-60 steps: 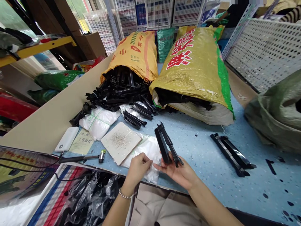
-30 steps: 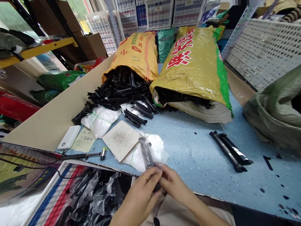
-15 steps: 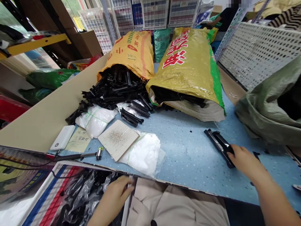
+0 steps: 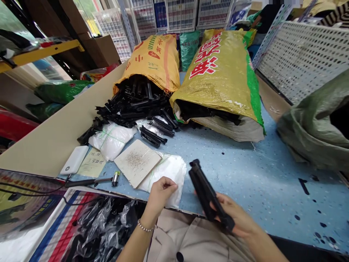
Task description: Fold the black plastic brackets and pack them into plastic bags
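My right hand [image 4: 234,214] grips a long, slim black part [image 4: 208,196] made of parallel bars, held tilted above the table's front edge. My left hand [image 4: 162,193] is at the right side of a stack of clear plastic bags [image 4: 174,167], with thumb and forefinger pinched together on the top bag's edge. A square whitish tile [image 4: 137,162] with brown specks weighs down part of that stack. Behind it, many similar black parts [image 4: 133,103] spill from an orange woven sack [image 4: 152,62]. A second bag bundle [image 4: 111,140], tied with green string, lies beside them.
An olive-yellow sack [image 4: 218,80] holds more black parts. On the left are a white device [image 4: 74,160], a handwritten note [image 4: 92,163] and a hammer-like tool [image 4: 115,178]. A crate [image 4: 58,225] with plastic-wrapped black items stands below. A grey-green sack [image 4: 313,127] sits right.
My right hand has lifted the black part from the table's right side and brought it left towards me. My left hand has risen from below the table edge to the bag stack.
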`<state>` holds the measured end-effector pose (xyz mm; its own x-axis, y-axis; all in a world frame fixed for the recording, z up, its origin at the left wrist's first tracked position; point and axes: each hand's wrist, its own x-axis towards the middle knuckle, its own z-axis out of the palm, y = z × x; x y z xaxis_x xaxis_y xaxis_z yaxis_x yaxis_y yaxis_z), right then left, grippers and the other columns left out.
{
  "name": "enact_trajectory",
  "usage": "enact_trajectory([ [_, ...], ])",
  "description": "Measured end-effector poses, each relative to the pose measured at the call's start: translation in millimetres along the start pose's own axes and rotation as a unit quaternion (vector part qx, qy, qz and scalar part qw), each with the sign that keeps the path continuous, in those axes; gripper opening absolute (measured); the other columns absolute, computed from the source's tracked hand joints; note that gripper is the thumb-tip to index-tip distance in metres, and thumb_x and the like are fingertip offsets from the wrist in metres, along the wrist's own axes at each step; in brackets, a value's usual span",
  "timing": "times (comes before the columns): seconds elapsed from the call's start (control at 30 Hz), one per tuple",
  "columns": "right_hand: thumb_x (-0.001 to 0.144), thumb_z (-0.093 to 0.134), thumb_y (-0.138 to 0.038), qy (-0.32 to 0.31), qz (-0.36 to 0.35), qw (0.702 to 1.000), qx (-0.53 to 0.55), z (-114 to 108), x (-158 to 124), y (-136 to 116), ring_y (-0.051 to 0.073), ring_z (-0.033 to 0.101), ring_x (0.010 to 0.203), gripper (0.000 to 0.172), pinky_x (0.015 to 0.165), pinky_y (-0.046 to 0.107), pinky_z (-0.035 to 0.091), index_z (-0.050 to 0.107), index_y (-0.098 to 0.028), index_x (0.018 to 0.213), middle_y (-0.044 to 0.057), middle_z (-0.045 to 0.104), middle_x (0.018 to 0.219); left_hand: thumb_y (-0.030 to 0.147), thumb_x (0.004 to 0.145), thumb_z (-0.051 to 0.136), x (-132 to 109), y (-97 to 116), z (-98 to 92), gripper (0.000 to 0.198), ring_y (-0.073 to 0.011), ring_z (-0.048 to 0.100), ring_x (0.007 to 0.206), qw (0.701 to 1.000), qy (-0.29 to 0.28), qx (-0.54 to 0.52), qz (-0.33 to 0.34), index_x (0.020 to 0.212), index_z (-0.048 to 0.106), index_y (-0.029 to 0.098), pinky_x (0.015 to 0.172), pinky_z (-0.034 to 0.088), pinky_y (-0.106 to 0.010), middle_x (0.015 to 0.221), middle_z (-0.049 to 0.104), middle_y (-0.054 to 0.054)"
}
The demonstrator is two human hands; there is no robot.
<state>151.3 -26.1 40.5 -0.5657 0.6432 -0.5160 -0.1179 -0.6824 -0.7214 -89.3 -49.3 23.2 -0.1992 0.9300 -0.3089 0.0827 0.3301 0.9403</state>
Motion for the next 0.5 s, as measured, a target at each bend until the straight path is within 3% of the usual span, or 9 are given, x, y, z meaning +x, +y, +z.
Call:
enact_trajectory([
  [0.13, 0.066, 0.081, -0.036, -0.049, -0.011, 0.996, 0.069, 40.8, 32.5, 12.3, 0.009, 0.052, 0.058, 0.03, 0.057, 0.02, 0.042, 0.07, -0.015, 0.084, 0.0, 0.062, 0.07, 0.041, 0.074, 0.063, 0.0, -0.2, 6.6, 0.026, -0.0096, 0.04, 0.05, 1.0, 0.011, -0.011, -0.004, 0.068, 0.059, 0.016, 0.051, 0.031, -0.023, 0.053, 0.044, 0.006],
  [0.23, 0.066, 0.081, -0.037, -0.018, -0.023, 0.995, 0.093, 39.8, 49.8, 14.4, 0.009, 0.05, 0.056, 0.03, 0.055, 0.02, 0.041, 0.069, -0.013, 0.08, 0.0, 0.061, 0.068, 0.04, 0.079, 0.059, -3.3, 3.8, -1.7, 0.025, -0.0111, 0.047, 0.055, 0.996, 0.08, -0.004, 0.025, 0.073, 0.059, 0.016, 0.056, 0.038, -0.023, 0.057, 0.05, 0.004],
  [0.33, 0.066, 0.081, -0.038, 0.028, -0.025, 0.995, 0.089, 25.5, 49.1, 9.7, 0.011, 0.051, 0.058, 0.03, 0.058, 0.022, 0.043, 0.069, -0.014, 0.079, 0.0, 0.06, 0.067, 0.033, 0.083, 0.056, -10.8, 8.9, -15.4, 0.017, -0.0133, 0.055, 0.062, 0.987, 0.134, 0.038, 0.075, 0.082, 0.059, 0.016, 0.062, 0.046, -0.026, 0.067, 0.059, 0.0],
  [0.4, 0.068, 0.08, -0.039, 0.061, -0.04, 0.996, 0.056, 17.4, 38.1, 3.9, 0.012, 0.052, 0.062, 0.029, 0.059, 0.022, 0.043, 0.07, -0.015, 0.079, 0.0, 0.06, 0.069, 0.023, 0.085, 0.051, -16.3, 9.4, -19.9, 0.012, -0.0166, 0.062, 0.075, 0.973, 0.114, 0.13, 0.151, 0.086, 0.061, 0.017, 0.07, 0.05, -0.03, 0.08, 0.064, -0.005],
  [0.5, 0.072, 0.077, -0.039, 0.069, -0.073, 0.995, 0.006, 12.5, 12.5, -2.3, 0.013, 0.055, 0.069, 0.026, 0.066, 0.022, 0.045, 0.071, -0.018, 0.086, 0.0, 0.062, 0.076, 0.007, 0.085, 0.04, -20.2, 6.0, -17.2, 0.03, -0.0214, 0.062, 0.096, 0.921, 0.037, 0.285, 0.261, 0.091, 0.067, 0.018, 0.085, 0.052, -0.038, 0.101, 0.067, -0.011],
])
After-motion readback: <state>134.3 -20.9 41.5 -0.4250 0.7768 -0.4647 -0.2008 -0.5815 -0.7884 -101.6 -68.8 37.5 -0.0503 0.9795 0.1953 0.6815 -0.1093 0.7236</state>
